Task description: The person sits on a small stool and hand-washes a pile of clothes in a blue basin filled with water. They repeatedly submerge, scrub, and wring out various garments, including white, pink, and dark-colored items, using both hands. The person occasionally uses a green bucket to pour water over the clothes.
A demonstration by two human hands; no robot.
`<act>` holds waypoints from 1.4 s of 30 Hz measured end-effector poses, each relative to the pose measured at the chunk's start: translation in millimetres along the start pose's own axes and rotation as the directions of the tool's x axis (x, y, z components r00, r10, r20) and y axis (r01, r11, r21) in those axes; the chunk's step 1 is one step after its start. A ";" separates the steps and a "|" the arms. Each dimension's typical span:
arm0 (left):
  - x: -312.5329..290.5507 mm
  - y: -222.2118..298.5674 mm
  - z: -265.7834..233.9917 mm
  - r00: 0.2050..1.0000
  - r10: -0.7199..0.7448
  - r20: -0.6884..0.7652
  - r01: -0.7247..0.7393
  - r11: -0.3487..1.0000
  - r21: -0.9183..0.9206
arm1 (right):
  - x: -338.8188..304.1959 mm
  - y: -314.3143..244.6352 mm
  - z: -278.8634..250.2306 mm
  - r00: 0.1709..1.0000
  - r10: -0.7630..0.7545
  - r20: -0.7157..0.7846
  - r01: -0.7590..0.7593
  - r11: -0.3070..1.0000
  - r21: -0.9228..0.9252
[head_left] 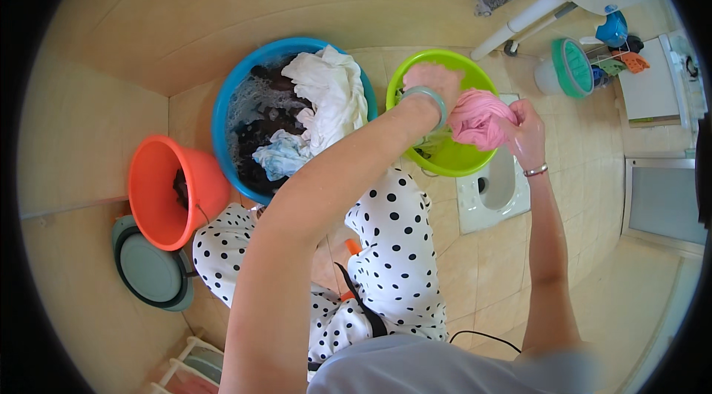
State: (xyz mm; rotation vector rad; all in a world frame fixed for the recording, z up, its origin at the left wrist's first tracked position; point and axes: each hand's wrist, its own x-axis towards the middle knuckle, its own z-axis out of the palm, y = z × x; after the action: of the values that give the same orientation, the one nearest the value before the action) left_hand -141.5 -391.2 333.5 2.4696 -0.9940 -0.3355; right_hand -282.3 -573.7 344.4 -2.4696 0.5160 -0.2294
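A twisted bundle of wet-looking pink cloth (480, 119) hangs over the right side of a lime-green basin (402, 67). Closed around the bundle's right end is my right hand (526, 130), with a bracelet at the wrist. My left hand (436, 81), a pale bangle at its wrist, is over the same basin, just left of the cloth. Motion smears its fingers, so whether they grip anything is unclear. To the left stands a large blue tub (221, 116) of sudsy water with dark clothes (259, 123) in it. White cloth (330, 93) is heaped on its right side.
An orange bucket (152, 201) with something dark inside stands at the left, beside a folded grey-green basin (152, 268). A squat toilet (512, 197) lies under the green basin's right edge. A white pipe (519, 23) and a green-rimmed bin (571, 67) are at the far right.
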 end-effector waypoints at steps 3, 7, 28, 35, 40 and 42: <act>1.0 8.9 -0.1 0.992 -0.019 -0.124 -0.015 0.964 -0.264 | -9.4 22.6 1.5 0.946 -0.322 -0.046 0.301 0.921 -0.245; 8.9 25.9 -12.1 0.996 -0.081 -0.041 0.044 0.825 -0.564 | -21.3 18.3 0.1 0.916 0.271 0.297 -0.402 0.625 0.669; -129.0 -199.5 100.5 0.779 -0.617 -0.110 0.616 0.786 -0.050 | 31.3 -99.0 136.6 0.951 -0.115 0.286 -0.018 0.905 0.424; -119.6 -234.2 51.8 0.821 -0.562 -0.097 0.470 0.764 -0.443 | 105.4 -124.1 256.6 0.827 -0.352 0.439 0.356 0.931 0.077; -163.9 -254.2 -83.2 0.861 -0.507 -0.038 0.092 0.229 -0.969 | 105.2 -144.6 287.8 0.806 -0.319 0.498 0.447 0.880 -0.161; -178.5 -240.4 -132.9 0.892 -0.449 0.056 0.161 0.199 -0.967 | 120.1 -140.4 297.5 0.809 -0.496 0.315 0.541 0.838 -0.068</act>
State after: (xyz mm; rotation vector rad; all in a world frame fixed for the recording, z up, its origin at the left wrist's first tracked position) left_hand -75.3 -70.5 339.4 1.3991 0.0063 -0.5452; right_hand -47.2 -363.0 193.0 -2.6898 -0.2958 -0.0412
